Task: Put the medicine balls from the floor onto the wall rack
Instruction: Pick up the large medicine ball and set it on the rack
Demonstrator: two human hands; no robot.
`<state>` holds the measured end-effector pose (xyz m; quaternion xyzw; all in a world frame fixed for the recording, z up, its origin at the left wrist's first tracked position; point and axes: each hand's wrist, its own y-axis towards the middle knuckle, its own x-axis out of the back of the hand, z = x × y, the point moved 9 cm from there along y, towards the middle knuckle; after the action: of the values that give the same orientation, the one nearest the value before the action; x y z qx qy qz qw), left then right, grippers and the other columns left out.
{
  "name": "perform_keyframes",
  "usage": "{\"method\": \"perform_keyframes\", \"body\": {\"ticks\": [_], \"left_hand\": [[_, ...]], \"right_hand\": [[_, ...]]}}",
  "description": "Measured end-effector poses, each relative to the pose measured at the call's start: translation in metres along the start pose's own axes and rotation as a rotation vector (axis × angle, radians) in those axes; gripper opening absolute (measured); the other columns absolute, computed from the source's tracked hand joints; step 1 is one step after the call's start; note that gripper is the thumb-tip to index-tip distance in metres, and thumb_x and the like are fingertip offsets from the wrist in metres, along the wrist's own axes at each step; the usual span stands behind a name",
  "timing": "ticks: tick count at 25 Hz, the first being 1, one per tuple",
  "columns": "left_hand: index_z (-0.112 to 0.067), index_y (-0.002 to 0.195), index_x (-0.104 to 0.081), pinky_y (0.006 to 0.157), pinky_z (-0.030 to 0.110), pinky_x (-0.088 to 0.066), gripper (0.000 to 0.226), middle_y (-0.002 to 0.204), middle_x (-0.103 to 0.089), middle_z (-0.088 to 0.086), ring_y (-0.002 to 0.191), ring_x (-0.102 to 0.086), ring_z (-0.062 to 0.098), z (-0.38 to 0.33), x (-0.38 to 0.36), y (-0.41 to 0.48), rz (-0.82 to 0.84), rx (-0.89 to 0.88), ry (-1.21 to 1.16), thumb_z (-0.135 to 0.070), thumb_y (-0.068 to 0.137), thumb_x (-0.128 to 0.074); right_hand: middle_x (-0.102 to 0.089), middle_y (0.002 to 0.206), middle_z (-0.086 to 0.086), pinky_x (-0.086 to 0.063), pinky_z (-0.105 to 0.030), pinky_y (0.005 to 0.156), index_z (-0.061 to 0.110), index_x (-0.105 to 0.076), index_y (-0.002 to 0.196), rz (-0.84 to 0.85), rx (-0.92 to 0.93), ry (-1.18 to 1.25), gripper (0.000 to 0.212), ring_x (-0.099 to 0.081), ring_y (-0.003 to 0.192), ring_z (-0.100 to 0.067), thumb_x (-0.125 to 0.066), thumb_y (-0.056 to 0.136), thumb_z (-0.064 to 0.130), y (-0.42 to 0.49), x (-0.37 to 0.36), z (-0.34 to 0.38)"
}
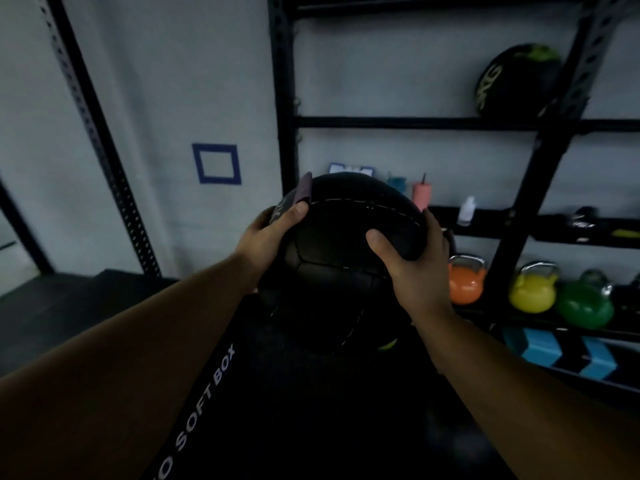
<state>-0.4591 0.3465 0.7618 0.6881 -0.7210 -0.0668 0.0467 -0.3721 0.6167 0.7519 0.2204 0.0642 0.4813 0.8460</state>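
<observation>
Two hands clasp the black medicine ball (349,244) from either side, left hand (268,233) and right hand (412,271), holding it in the air short of the wall rack (381,123). Beyond the right hand, another ball (516,81) already sits on an upper shelf. With only palms pressing, the heavy ball could slip and drop onto the soft box (207,386) beneath both wrists, or clip a rack bar on lifting.

Soft box (214,386) lettering cut off at bottom edge; shelf bottles (465,211) too blurred to identify. Upper ball (509,81) partly behind rack upright (561,98).
</observation>
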Motion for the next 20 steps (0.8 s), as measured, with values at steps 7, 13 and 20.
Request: {"method": "perform_keyframes", "body": {"ticks": [7,13,20], "left_hand": [[-0.028,0.114,-0.081,0.089,0.035,-0.060,0.086,0.108,-0.086,0.000,0.099,-0.082,0.018,-0.106,-0.107,0.090,0.155,-0.076,-0.065,-0.078,0.045,-0.094],[-0.025,0.129,-0.077,0.097,0.039,-0.061,0.116,0.116,-0.084,0.006,0.109,-0.080,0.028,-0.157,-0.224,0.151,0.301,-0.147,-0.110,-0.082,0.030,-0.095],[-0.027,0.144,-0.067,0.107,0.048,-0.059,0.130,0.130,-0.078,0.007,0.113,-0.077,0.028,-0.226,-0.431,0.168,0.508,-0.241,-0.086,-0.085,0.030,-0.093]], "right_hand": [[-0.032,0.167,-0.003,-0.027,-0.036,0.118,0.037,-0.033,0.161,-0.188,0.063,-0.018,0.146,-0.030,0.154,-0.025,-0.060,0.036,0.106,0.109,0.081,0.072],[-0.035,0.163,-0.003,-0.039,-0.052,0.119,0.037,-0.038,0.159,-0.339,0.109,-0.058,0.134,-0.042,0.148,-0.029,-0.070,0.045,0.099,0.173,0.161,0.087],[-0.037,0.160,-0.002,-0.040,-0.033,0.110,0.034,-0.034,0.160,-0.542,0.225,-0.075,0.139,-0.047,0.140,-0.022,-0.067,0.043,0.101,0.246,0.329,0.093]]}}
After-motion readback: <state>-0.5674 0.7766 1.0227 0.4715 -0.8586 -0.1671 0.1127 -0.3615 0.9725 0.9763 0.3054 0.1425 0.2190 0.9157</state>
